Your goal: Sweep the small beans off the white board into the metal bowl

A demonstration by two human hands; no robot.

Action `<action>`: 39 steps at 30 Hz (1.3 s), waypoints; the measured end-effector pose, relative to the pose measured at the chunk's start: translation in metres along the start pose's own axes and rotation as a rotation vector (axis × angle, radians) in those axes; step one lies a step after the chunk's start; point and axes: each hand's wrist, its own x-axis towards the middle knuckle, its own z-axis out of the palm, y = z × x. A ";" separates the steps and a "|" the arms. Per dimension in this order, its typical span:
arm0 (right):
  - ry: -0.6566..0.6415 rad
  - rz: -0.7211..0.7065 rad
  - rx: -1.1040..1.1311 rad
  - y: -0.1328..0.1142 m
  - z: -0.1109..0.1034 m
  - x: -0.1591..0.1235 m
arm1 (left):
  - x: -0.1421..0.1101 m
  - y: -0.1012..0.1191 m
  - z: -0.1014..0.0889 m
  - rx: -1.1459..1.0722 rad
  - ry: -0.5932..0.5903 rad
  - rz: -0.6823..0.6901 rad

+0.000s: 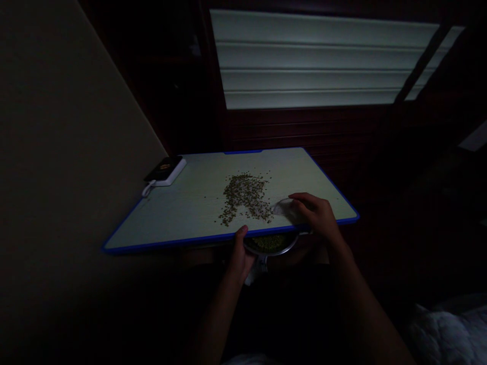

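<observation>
Grains (243, 186), likely light, hard and roll-prone, best cupped from their edge, are spread on the surface (182, 215) left of the right hand (314, 210), where a pale piece (282, 207) seems pinched; left hand (240, 258) closure can't be told.

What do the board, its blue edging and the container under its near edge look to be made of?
Board: perhaps laminate, pale and flat with faint streaks. Edging: probably plastic, an even, saturated blue. Container: likely metal, its thin rim gleaming silvery, though the dim light leaves this open.
</observation>
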 end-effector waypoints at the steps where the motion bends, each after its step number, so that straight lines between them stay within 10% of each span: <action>1: -0.013 -0.007 -0.004 -0.001 0.000 0.000 | 0.000 0.000 0.000 -0.001 -0.008 -0.002; 39: -0.010 0.028 0.057 0.000 -0.001 -0.001 | 0.001 0.000 0.001 0.002 -0.006 -0.006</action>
